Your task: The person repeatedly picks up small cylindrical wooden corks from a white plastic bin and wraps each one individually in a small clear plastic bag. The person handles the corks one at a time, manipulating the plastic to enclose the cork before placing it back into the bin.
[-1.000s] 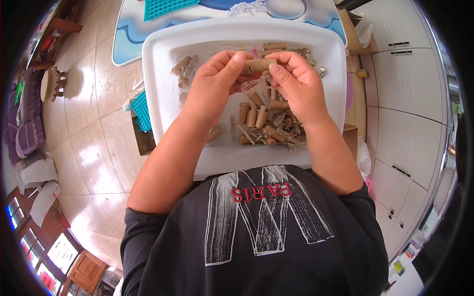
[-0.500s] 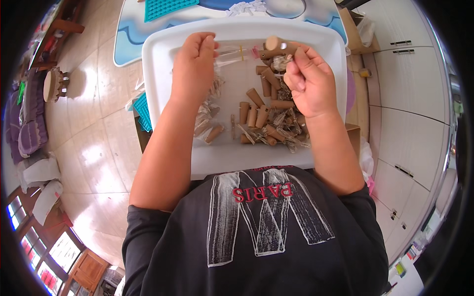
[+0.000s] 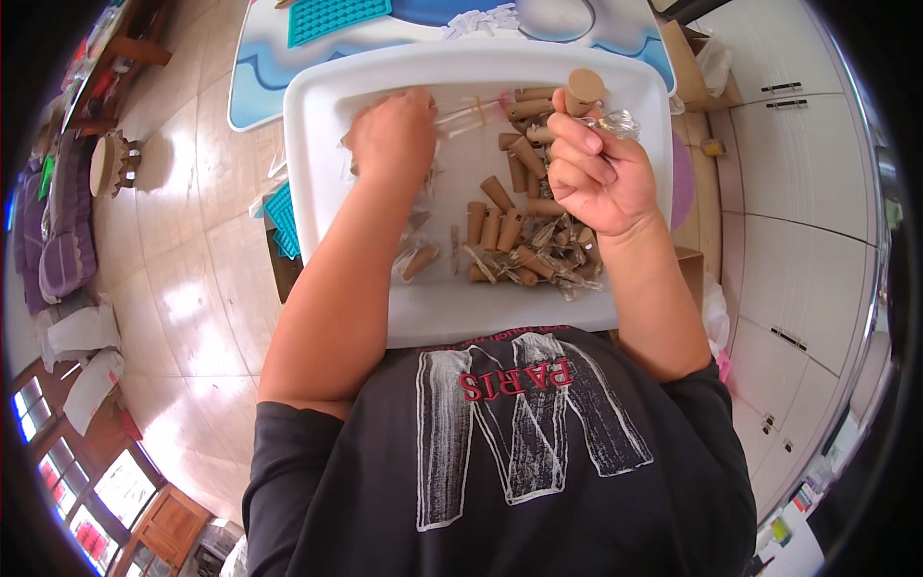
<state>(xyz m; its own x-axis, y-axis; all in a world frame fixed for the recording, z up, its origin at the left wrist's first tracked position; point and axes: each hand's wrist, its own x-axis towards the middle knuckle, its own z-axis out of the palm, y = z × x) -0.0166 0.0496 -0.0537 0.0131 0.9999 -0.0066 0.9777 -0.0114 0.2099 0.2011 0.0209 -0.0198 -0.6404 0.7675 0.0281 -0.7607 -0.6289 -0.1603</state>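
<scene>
Raised over the far right of a white plastic tub (image 3: 332, 82), my right hand (image 3: 608, 183) is closed around a brown cork-shaped stopper (image 3: 585, 88). A small bundle of clear, wiry strand (image 3: 618, 122) hangs beside its fingers. My left hand (image 3: 392, 133) is low inside the tub's left part, back upward, its fingertips hidden beneath it. Several similar brown stoppers (image 3: 492, 226) with wiry bundles lie in the tub's right half. Near my left wrist is a stopper in clear wrapping (image 3: 419, 262). A clear plastic bag (image 3: 466, 117) lies between my hands.
The tub stands at a table with a blue and white patterned top (image 3: 260, 72). On it are a teal gridded tray (image 3: 336, 19) and a pile of small white pieces (image 3: 481, 21). White cabinets (image 3: 808, 163) line the right; a small stool (image 3: 111, 163) stands left.
My left hand has turned and lowered into the tub's left part. My right hand has tipped the stopper upright, so its round end now faces up.
</scene>
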